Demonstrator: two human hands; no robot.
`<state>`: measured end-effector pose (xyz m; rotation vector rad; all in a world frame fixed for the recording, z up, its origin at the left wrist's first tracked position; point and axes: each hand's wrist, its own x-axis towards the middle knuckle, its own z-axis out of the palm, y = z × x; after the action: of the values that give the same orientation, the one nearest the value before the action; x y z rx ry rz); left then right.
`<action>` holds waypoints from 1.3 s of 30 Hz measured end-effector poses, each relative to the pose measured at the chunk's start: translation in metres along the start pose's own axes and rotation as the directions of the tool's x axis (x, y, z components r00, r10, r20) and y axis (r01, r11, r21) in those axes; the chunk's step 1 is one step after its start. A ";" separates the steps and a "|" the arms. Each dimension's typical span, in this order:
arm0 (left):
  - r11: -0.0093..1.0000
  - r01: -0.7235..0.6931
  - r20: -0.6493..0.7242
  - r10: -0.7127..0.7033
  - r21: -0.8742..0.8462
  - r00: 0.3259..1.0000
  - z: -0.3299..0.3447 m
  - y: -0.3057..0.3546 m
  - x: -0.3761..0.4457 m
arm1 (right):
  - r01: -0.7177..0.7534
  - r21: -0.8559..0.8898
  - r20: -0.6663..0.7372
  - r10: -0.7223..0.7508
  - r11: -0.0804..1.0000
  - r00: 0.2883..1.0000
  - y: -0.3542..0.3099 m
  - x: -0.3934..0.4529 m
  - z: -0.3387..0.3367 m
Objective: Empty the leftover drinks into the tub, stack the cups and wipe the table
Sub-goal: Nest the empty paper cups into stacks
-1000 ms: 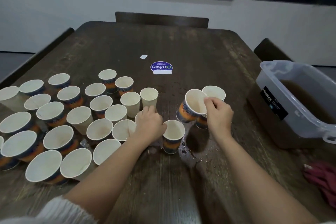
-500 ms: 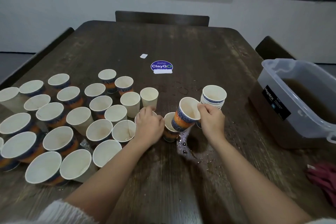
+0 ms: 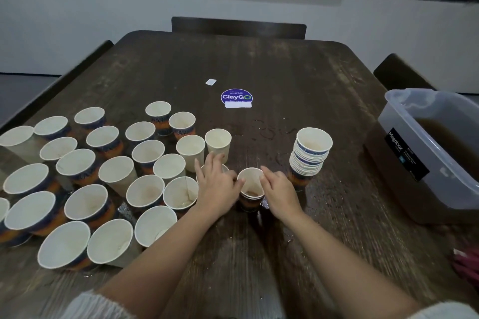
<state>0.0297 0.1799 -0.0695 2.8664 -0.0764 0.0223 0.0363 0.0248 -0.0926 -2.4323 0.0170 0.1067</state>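
A second ago my right hand (image 3: 281,193) was tipping a cup beside the tall stack (image 3: 309,156); now that cup (image 3: 251,185) stands upright at centre frame, nested in another one, with my fingers curled against its right rim. My left hand (image 3: 219,189) has slid over too, thumb pinching the cup's left rim while the fingers lie across the plain cup (image 3: 212,169) behind it. The tall stack sits free, just right of my hands. Loose cups (image 3: 103,181) crowd the left half of the frame, all upright and mostly drained. The tub (image 3: 425,153) sits at the right edge, brown liquid inside. The table (image 3: 285,72) is dark wood, wet with drips around the hands. A round blue sticker (image 3: 236,98) lies upper centre, a red cloth (image 3: 466,264) lower right. A chair back (image 3: 238,27) stands beyond, against a pale wall.
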 end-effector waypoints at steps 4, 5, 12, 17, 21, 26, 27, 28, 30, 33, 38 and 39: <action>0.996 -0.093 0.023 0.093 -0.018 0.995 0.005 -0.007 0.005 | 0.028 0.167 -0.016 -0.025 0.986 1.000 0.005 -0.002 0.003; 0.988 -0.120 0.027 0.123 -0.097 0.992 0.003 -0.010 0.008 | 0.033 0.200 -0.032 -0.028 0.979 0.999 0.005 -0.002 0.002; 0.980 -0.197 0.314 0.178 0.029 0.933 -0.031 -0.047 0.037 | -0.004 0.174 -0.080 0.018 0.985 0.997 0.001 0.019 0.003; 0.981 -0.192 0.292 0.192 -0.027 0.937 -0.027 -0.048 0.042 | 0.003 0.319 -0.044 0.012 0.948 0.999 -0.002 0.019 0.006; 0.961 -0.111 0.032 0.123 -0.255 0.992 -0.049 -0.033 0.055 | -0.066 0.457 0.006 0.071 0.887 0.997 0.005 0.014 0.010; 0.876 -0.228 -0.280 0.112 -0.426 0.953 -0.075 -0.001 0.053 | -0.150 0.593 0.074 0.132 0.791 0.988 0.007 0.008 0.016; 0.869 -0.250 -0.268 0.143 -0.426 0.953 -0.073 0.005 0.052 | -0.161 0.609 0.088 0.136 0.776 0.987 0.009 0.009 0.017; 0.872 -0.264 -0.230 0.181 -0.412 0.956 -0.068 0.009 0.049 | -0.158 0.611 0.090 0.129 0.776 0.987 0.010 0.008 0.018; 0.897 -0.272 -0.128 0.242 -0.348 0.962 -0.053 0.014 0.045 | -0.138 0.613 0.066 0.124 0.778 0.990 0.010 0.008 0.018; 0.927 -0.287 0.047 0.307 -0.241 0.951 -0.024 0.010 0.040 | -0.150 0.676 0.043 0.165 0.721 0.985 0.014 0.008 0.018; 0.922 -0.384 0.257 0.361 0.044 0.896 0.005 0.001 0.030 | -0.139 0.622 0.065 0.127 0.770 0.990 0.029 0.010 0.023; 0.915 -0.401 0.276 0.372 0.054 0.886 0.007 0.003 0.029 | -0.118 0.578 0.084 0.085 0.807 0.993 0.028 0.009 0.022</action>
<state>0.0582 0.1738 -0.0745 2.8934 -0.7220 -0.2805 0.0422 0.0179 -0.1286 -1.8058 0.1368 0.1868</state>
